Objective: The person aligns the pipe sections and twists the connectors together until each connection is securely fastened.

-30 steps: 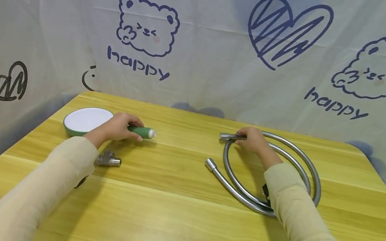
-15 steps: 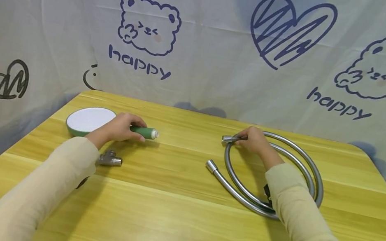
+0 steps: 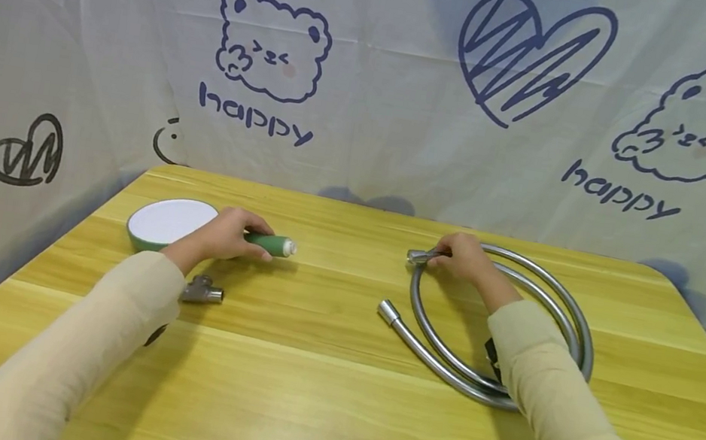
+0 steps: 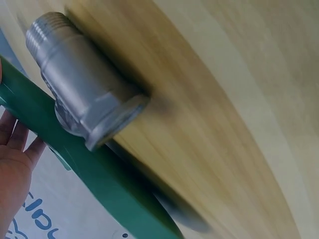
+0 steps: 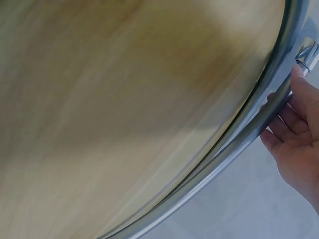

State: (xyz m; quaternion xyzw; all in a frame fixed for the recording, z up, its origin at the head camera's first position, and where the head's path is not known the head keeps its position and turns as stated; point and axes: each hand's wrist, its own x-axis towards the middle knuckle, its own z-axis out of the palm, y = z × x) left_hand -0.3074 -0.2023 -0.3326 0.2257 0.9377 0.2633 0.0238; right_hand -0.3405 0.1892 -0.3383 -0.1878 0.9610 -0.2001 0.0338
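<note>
As the head view shows, one handheld shower head with a round white face and a green body (image 3: 171, 219) is at the left of the yellow wood-grained tabletop (image 3: 298, 402), face upward, its long axis running left to right and its handle pointing right. The left hand (image 3: 229, 233) has its fingers curled round this handle, the white tip (image 3: 289, 248) projecting beyond them. One flexible silver metal hose (image 3: 585, 350) is coiled at the right, with two chrome connectors: the upper connector (image 3: 417, 258) points left, toward the handle; the lower connector (image 3: 388, 312) points obliquely to the far left. The right hand (image 3: 465, 258) pinches the hose just behind the upper one. One grey metal pipe fitting (image 3: 202, 290) lies nearer than the shower head, partly hidden by the cream left sleeve (image 3: 128, 300). Only the left wrist view reveals its ridged thread and flanged opposite end; the right wrist view reveals the hose passing between thumb and fingers.
</note>
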